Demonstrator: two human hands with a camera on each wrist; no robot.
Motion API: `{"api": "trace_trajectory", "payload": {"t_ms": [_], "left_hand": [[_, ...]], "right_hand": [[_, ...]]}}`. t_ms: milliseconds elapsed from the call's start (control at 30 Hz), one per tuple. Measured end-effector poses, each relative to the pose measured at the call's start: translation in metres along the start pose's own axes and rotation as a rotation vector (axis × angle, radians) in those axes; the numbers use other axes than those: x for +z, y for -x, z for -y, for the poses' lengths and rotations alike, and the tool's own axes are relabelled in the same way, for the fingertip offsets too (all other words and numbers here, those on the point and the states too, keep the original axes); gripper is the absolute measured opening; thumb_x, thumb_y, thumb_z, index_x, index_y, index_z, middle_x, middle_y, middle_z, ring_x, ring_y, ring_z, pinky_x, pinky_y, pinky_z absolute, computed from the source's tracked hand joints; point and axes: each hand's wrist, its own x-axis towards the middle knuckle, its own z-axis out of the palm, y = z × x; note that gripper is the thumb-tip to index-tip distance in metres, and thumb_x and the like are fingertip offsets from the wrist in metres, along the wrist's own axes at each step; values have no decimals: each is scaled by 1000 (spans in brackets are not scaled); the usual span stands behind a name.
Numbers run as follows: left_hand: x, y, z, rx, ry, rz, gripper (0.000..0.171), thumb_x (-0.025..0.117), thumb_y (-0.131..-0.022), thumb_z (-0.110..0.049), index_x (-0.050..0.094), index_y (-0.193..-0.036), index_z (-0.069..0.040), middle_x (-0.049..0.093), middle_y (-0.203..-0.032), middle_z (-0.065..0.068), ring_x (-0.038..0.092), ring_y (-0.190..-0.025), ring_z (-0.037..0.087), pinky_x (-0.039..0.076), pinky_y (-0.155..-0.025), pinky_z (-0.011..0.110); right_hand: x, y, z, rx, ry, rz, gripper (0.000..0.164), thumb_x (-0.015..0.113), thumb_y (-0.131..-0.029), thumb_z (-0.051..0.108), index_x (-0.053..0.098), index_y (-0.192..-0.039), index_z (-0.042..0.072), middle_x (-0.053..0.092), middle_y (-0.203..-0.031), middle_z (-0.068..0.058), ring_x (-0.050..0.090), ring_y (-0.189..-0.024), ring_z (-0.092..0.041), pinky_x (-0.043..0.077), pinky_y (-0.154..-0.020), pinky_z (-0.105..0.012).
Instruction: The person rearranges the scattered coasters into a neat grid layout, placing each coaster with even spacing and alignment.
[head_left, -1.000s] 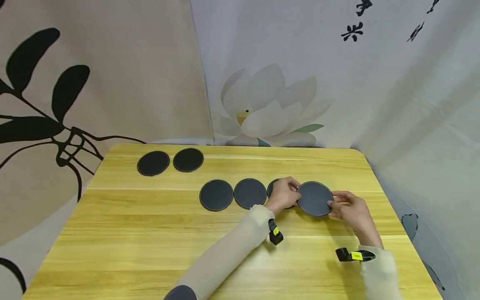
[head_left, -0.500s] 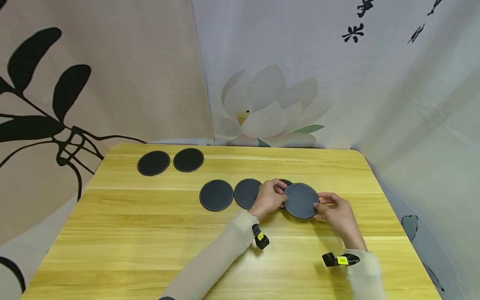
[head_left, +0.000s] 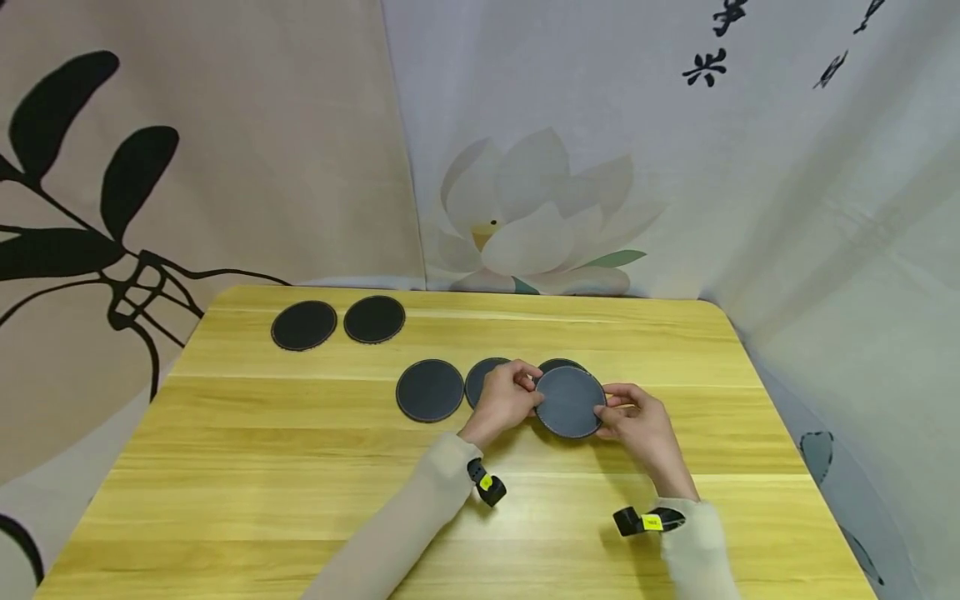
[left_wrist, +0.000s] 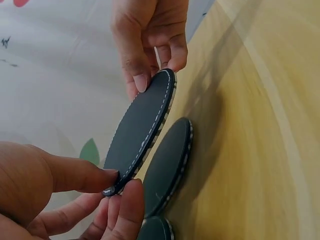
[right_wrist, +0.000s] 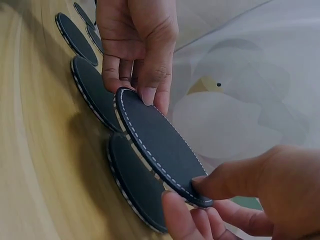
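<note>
Both hands pinch one round black coaster (head_left: 570, 402) with white edge stitching, raised over the table in the head view. The left hand (head_left: 506, 400) grips its left edge between thumb and fingers. At the opposite edge, the right hand (head_left: 637, 427) pinches it the same way. In the left wrist view the held coaster (left_wrist: 140, 127) stands tilted above another coaster (left_wrist: 167, 165) lying on the wood. The right wrist view shows that lower coaster (right_wrist: 132, 185) behind the held coaster (right_wrist: 160, 145). In the head view, the held coaster mostly covers it.
On the wooden table (head_left: 300, 483), one coaster (head_left: 430, 391) lies to the left, beside a coaster (head_left: 480, 377) partly hidden by the left hand. Two more coasters, one (head_left: 303, 325) and another (head_left: 375, 319), lie near the back edge. A printed curtain (head_left: 562, 167) hangs behind.
Both hands have moved left together with the held coaster, which now overlaps the rightmost coaster on the table. The coasters lying on the table have stayed put.
</note>
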Motion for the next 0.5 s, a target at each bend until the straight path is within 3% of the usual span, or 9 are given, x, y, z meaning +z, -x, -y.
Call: {"api": "trace_trajectory", "payload": {"t_ms": [367,500], "left_hand": [[-25,23,19,-5,34,-55,31,75,-88,4,70,-118,-3,58,-92,10,64,-70,19,63,-69,41],[-33,30,24,-11,39,-92,29,74,-88,4,71,-116,-2,58,-91,9,62,-68,16,62,-66,36]], "right_hand": [[33,4,0,-20,-45,12,41,71,-93,-2,61,-132,0,54,-109,-14,62,-83,-17,65,-72,-36],[45,3,0,-30,-52,14,39,72,-91,-5,63,-128,0,54,-104,-14,61,-79,-17,65,-69,-38]]}}
